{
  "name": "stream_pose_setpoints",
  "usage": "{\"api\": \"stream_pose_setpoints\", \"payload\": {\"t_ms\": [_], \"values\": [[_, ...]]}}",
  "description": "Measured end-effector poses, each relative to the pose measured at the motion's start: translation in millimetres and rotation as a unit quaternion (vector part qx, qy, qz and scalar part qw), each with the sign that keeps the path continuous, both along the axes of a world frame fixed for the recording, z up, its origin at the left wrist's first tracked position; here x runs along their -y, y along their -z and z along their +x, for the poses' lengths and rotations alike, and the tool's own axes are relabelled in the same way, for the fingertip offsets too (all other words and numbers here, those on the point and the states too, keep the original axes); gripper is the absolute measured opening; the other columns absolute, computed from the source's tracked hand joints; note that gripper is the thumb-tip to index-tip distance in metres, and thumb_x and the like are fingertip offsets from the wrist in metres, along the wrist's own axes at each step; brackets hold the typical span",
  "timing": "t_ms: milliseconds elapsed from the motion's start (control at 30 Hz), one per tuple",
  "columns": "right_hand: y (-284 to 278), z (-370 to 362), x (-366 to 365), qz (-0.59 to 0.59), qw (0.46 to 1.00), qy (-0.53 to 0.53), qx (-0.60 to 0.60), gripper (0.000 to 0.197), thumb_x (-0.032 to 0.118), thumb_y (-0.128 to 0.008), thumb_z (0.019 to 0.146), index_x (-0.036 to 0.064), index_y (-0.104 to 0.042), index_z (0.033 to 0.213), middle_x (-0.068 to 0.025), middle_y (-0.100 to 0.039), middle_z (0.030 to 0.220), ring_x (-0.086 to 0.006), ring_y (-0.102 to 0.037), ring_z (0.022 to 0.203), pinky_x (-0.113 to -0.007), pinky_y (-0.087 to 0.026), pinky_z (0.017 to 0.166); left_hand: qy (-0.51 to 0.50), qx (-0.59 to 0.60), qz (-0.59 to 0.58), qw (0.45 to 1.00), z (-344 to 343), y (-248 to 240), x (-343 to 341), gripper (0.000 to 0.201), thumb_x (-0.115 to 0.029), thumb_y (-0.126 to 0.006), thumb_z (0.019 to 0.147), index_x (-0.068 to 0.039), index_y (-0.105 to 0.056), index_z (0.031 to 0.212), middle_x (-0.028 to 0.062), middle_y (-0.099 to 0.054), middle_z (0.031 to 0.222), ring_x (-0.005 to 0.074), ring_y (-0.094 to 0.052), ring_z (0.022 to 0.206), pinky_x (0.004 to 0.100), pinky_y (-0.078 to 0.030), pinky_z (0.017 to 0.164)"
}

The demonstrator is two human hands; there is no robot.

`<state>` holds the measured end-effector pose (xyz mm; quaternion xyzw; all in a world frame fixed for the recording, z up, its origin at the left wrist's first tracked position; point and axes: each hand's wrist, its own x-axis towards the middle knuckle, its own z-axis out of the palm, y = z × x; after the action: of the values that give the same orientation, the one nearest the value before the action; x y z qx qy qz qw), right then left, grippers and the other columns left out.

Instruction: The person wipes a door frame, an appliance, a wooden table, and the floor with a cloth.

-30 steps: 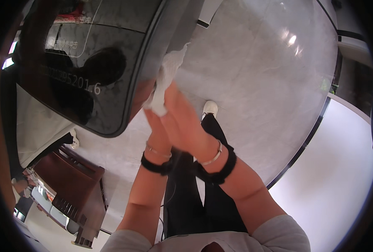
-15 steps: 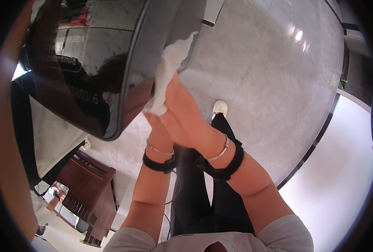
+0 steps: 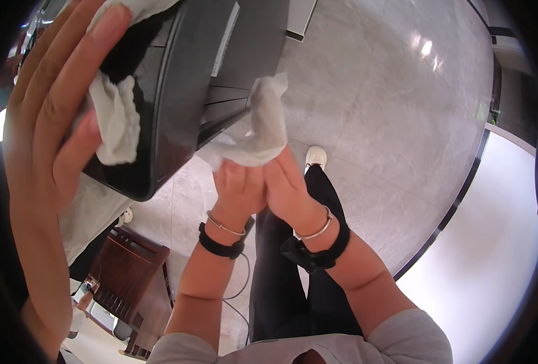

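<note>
A crumpled white tissue [image 3: 267, 124] is gripped by both my hands beside a black, glossy boxy appliance [image 3: 181, 100]. My left hand [image 3: 238, 187] has its fingers curled under the tissue's lower edge. Close against it, my right hand [image 3: 288, 185] pinches the same tissue, and its fingertips are partly hidden behind it. The tissue's upper end flops over next to the appliance's lower right corner; whether it touches cannot be made out.
Another person's hand [image 3: 69, 103] presses a second white tissue [image 3: 116, 118] on the appliance's dark face at the left. A brown wooden chair [image 3: 132, 261] stands lower left. A grey cable [image 3: 244, 285] hangs by my left forearm. A bright white panel [image 3: 481, 224] lies at right.
My hands have drawn down from the appliance's side, and the tissue has bunched up and spread. Another person's hand with a tissue has come onto the appliance's face from the left.
</note>
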<state>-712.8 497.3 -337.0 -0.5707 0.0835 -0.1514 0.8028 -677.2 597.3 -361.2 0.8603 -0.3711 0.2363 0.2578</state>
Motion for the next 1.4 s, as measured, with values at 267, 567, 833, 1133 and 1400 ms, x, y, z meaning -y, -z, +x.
{"api": "stream_pose_setpoints", "payload": {"t_ms": [267, 567, 833, 1133, 1400], "values": [[13.6, 55.0, 36.0, 0.039, 0.998, -0.005, 0.058, 0.037, 0.004, -0.042, 0.086, -0.0074, -0.044, 0.122, -0.0258, -0.019, 0.144, -0.0399, -0.018, 0.133, -0.037, -0.016, 0.108, 0.005, 0.008, 0.125, 0.992, 10.6, -26.8, 33.4, 0.038, -0.005, -0.054, 0.079, 0.009, -0.050, 0.114, 0.0242, -0.044, 0.126, 0.0369, -0.052, 0.095, 0.0453, -0.044, 0.081], [39.5, 114.9, 66.9, -0.104, 0.980, 0.038, 0.163, 0.039, 0.000, -0.042, 0.081, -0.0084, -0.045, 0.119, -0.0302, -0.006, 0.145, -0.0450, -0.005, 0.134, -0.041, -0.011, 0.110, -0.123, -0.011, 0.292, 0.949, 4.2, -29.0, 57.6, 0.051, -0.011, -0.050, 0.087, 0.013, -0.033, 0.129, 0.0298, -0.027, 0.138, 0.0429, -0.036, 0.119, 0.0499, -0.029, 0.100], [26.7, 73.5, 37.6, -0.040, 0.992, -0.033, 0.111, 0.051, 0.003, -0.041, 0.083, -0.0059, -0.031, 0.133, -0.0289, 0.001, 0.146, -0.0418, 0.002, 0.136, -0.042, -0.005, 0.110, -0.031, 0.023, 0.154, 0.987, -0.9, 3.1, 19.4, 0.059, -0.021, -0.054, 0.085, 0.015, -0.033, 0.128, 0.0377, -0.027, 0.133, 0.0511, -0.024, 0.126, 0.0542, -0.023, 0.103], [34.5, 101.9, 72.9, -0.163, 0.977, -0.025, 0.135, 0.040, 0.003, -0.044, 0.078, -0.0075, -0.046, 0.117, -0.0322, -0.006, 0.143, -0.0488, -0.006, 0.132, -0.044, -0.011, 0.109, -0.134, 0.051, 0.253, 0.957, 2.2, 2.3, 51.4, 0.055, -0.016, -0.052, 0.085, 0.015, -0.035, 0.126, 0.0306, -0.030, 0.136, 0.0493, -0.025, 0.127, 0.0525, -0.026, 0.102], [14.6, 99.0, 68.6, -0.223, 0.959, -0.007, 0.176, 0.039, 0.006, -0.046, 0.074, -0.0103, -0.048, 0.109, -0.0342, -0.023, 0.134, -0.0532, -0.010, 0.130, -0.053, -0.010, 0.108, -0.102, 0.002, 0.139, 0.985, -3.2, 26.6, 34.7, 0.045, -0.017, -0.058, 0.081, 0.007, -0.047, 0.117, 0.0207, -0.045, 0.122, 0.0395, -0.043, 0.110, 0.0488, -0.038, 0.091]]}}
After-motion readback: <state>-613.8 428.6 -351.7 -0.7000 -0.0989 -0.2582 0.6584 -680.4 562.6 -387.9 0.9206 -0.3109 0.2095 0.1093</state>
